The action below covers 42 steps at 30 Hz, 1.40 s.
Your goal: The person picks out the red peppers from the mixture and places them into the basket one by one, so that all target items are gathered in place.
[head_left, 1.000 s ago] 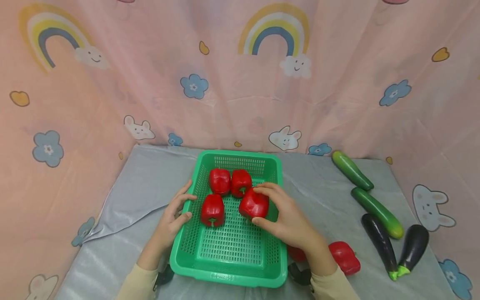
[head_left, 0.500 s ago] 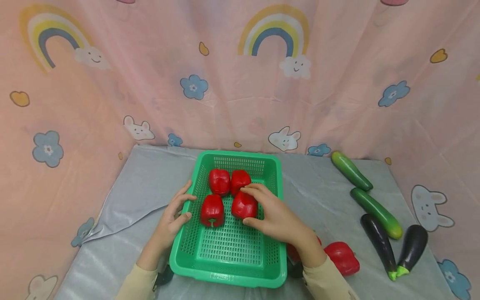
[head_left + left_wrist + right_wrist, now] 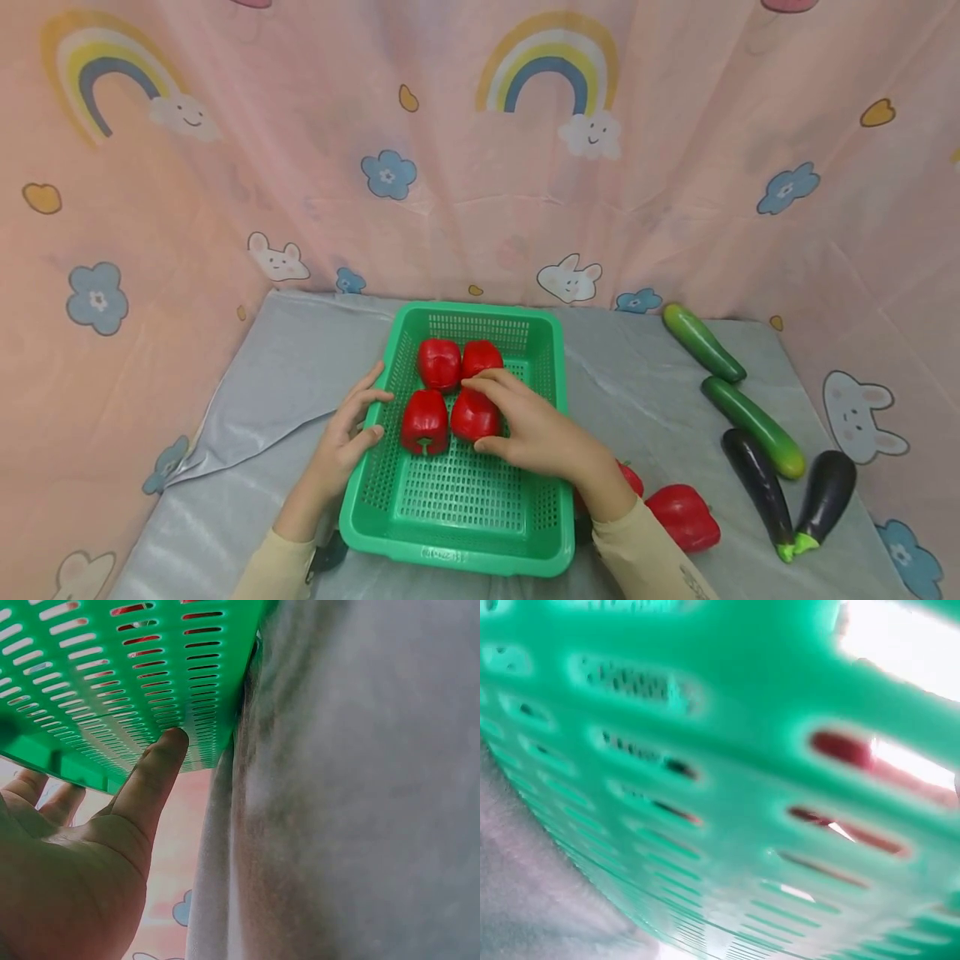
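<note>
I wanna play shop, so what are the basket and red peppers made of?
The basket looks like smooth plastic, moulded with rows of neat slots. The red peppers look glossy, with bright highlights: perhaps plastic, though real ones could shine too.

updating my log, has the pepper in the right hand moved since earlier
Yes, leftward: in the head view, the red pepper in the right hand has moved across the green basket, away from its right side.

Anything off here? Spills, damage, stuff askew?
Only minor: the grey cloth has a long crease or fold left of the green basket in the head view, so it isn't lying flat there. No spill visible, and no obvious damage on the basket or the red peppers in it.
</note>
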Tool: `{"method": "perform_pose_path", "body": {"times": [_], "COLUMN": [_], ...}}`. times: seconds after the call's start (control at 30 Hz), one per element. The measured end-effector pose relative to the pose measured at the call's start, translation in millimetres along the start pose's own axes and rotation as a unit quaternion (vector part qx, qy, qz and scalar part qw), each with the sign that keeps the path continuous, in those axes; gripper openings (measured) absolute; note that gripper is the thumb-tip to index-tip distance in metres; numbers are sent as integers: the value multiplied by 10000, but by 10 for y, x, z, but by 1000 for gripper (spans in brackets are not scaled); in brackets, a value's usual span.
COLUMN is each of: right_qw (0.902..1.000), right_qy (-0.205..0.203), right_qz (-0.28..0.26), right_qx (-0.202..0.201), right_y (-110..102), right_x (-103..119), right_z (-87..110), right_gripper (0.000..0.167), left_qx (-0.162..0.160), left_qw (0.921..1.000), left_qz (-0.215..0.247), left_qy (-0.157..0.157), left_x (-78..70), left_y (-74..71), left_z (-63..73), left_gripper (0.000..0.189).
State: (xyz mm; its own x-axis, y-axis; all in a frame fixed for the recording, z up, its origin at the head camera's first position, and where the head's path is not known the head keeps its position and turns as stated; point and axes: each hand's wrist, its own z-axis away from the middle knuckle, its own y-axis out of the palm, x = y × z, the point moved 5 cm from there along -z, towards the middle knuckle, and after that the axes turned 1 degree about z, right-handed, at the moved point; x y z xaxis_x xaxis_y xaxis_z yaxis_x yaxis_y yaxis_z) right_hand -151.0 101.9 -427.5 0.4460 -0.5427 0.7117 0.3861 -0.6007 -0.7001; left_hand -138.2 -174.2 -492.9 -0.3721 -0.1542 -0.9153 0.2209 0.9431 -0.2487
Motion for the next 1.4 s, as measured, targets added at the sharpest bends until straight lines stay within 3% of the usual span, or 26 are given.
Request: {"method": "perform_pose_path", "body": {"times": [0.47,0.7,1.1,1.4], "right_qw": [9985,9961,9958,9968], "right_qy": [286,330,244,344], "right_qz": [84,504,668,537], "right_qx": [459,641,584,483], "right_y": [93,136,191,197], "right_x": [-49,-86,-120,-139], "right_z": [-69,-100,-106,-103], "right_gripper": [82,84,78,88], "left_qx": [-12,-25,-17,-3], "left_qw": [9999,10000,10000,10000], "left_qz": [-19,1,6,-44], "left_qy": [119,76,-15,-72], "left_x": [4,-2,33,28], "left_y": [-5,-1,-5,-4], "left_z": [-6,-12,10,10], "left_gripper": [38,37,39,40]}}
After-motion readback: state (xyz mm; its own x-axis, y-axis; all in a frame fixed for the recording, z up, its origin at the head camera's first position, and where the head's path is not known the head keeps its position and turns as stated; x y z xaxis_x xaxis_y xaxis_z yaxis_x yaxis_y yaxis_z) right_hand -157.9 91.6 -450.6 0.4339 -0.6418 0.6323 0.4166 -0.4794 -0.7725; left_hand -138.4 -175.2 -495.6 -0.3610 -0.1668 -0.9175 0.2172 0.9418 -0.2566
